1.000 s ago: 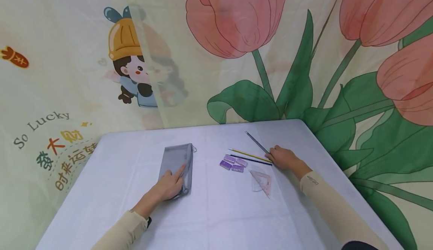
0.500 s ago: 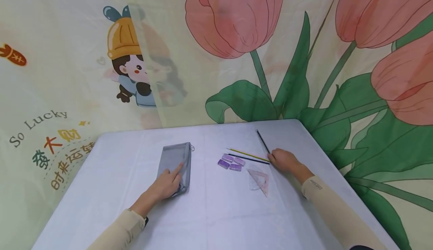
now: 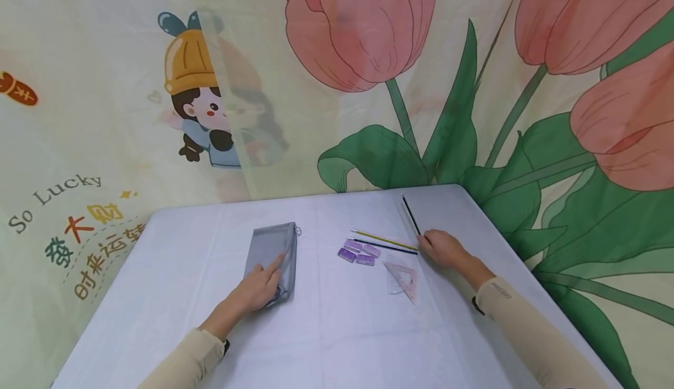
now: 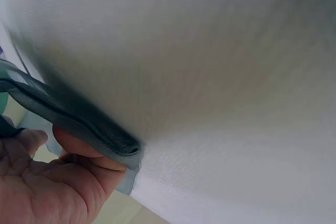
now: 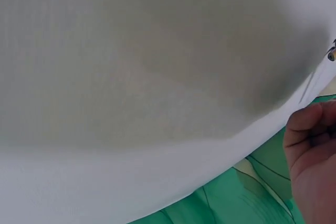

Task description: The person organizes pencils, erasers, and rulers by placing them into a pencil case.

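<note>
A grey zippered pencil case (image 3: 272, 243) lies on the left half of the white table. My left hand (image 3: 257, 291) grips its near end, with the index finger stretched along the top. In the left wrist view, that hand (image 4: 63, 187) has its fingers against the case's zipper edge (image 4: 89, 124). Farther right, my right hand (image 3: 444, 250) pinches the near end of a dark pencil (image 3: 411, 212), whose other end points to the table's back edge. Next to this hand lie a yellow-striped pencil (image 3: 381, 237) and another dark pencil (image 3: 383, 246).
Several small purple blocks, perhaps erasers (image 3: 346, 254), lie left of the pencils. A clear pinkish set square (image 3: 409, 286) overlaps a transparent curved piece, perhaps a protractor (image 3: 394, 286). Behind the white table (image 3: 326, 342) hangs a printed curtain (image 3: 295, 114).
The pencil in my right hand has swung from slanting left to pointing nearly straight away. That hand has shifted only slightly. My left hand stays on the pencil case.
</note>
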A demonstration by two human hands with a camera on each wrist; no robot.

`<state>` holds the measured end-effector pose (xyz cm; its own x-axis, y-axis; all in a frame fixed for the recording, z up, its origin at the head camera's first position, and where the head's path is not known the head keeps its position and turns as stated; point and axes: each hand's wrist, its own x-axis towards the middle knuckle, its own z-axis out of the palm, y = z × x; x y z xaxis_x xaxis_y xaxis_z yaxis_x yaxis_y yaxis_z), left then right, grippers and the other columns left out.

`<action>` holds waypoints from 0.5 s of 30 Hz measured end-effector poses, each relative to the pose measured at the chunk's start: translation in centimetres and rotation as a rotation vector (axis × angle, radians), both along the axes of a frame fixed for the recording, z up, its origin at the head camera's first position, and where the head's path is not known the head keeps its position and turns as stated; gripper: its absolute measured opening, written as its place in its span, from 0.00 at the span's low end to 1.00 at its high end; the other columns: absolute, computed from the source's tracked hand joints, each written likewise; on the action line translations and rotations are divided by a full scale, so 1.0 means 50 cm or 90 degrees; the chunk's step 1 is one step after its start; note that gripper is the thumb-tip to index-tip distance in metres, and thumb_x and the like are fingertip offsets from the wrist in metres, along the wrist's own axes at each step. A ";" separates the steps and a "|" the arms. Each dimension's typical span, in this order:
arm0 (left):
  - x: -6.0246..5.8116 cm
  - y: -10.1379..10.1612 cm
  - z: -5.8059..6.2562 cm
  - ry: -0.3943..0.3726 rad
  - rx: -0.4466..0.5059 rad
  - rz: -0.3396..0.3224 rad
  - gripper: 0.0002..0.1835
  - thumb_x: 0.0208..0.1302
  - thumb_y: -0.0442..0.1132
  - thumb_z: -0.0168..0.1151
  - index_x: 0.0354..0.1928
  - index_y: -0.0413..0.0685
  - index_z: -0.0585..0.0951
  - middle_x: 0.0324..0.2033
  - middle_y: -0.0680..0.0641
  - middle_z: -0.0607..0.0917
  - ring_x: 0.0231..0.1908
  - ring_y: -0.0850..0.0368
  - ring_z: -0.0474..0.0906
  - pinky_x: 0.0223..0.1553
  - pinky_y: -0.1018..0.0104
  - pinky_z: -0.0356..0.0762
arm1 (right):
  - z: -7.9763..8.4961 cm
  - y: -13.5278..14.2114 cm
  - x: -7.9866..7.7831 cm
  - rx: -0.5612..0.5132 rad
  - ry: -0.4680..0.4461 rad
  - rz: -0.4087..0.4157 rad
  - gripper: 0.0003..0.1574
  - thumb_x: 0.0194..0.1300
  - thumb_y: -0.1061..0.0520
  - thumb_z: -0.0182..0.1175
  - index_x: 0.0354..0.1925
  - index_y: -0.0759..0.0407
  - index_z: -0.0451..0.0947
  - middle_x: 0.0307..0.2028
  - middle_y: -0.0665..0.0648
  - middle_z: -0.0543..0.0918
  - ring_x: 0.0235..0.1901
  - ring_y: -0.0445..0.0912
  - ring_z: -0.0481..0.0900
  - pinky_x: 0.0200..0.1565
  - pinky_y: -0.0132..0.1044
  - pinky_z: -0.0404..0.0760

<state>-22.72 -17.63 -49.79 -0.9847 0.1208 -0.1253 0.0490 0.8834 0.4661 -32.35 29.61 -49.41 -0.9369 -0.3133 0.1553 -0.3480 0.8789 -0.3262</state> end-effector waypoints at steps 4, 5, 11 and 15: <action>0.005 0.001 -0.003 0.007 0.002 0.008 0.28 0.79 0.49 0.32 0.77 0.56 0.59 0.57 0.26 0.72 0.44 0.41 0.77 0.49 0.38 0.77 | 0.004 -0.006 0.010 -0.026 0.027 -0.020 0.26 0.74 0.55 0.52 0.17 0.56 0.65 0.17 0.51 0.67 0.20 0.43 0.63 0.25 0.35 0.65; 0.006 0.001 -0.003 0.009 0.002 0.010 0.28 0.79 0.49 0.32 0.77 0.57 0.58 0.57 0.26 0.72 0.44 0.40 0.77 0.49 0.38 0.77 | 0.004 -0.009 0.013 -0.029 0.033 -0.025 0.26 0.74 0.56 0.52 0.16 0.56 0.64 0.17 0.52 0.66 0.19 0.43 0.62 0.25 0.35 0.64; 0.010 0.003 0.001 0.023 0.004 0.010 0.27 0.79 0.49 0.32 0.77 0.58 0.57 0.53 0.28 0.75 0.38 0.45 0.76 0.42 0.43 0.79 | 0.008 -0.037 0.031 -0.022 0.017 -0.039 0.26 0.73 0.54 0.52 0.17 0.56 0.66 0.17 0.52 0.67 0.19 0.44 0.63 0.23 0.34 0.64; 0.009 0.004 -0.002 0.034 0.005 0.014 0.27 0.79 0.48 0.33 0.77 0.58 0.58 0.49 0.31 0.77 0.35 0.48 0.75 0.38 0.48 0.78 | 0.015 -0.049 0.039 -0.004 0.010 -0.040 0.24 0.74 0.53 0.52 0.18 0.56 0.68 0.19 0.52 0.69 0.20 0.43 0.65 0.24 0.34 0.65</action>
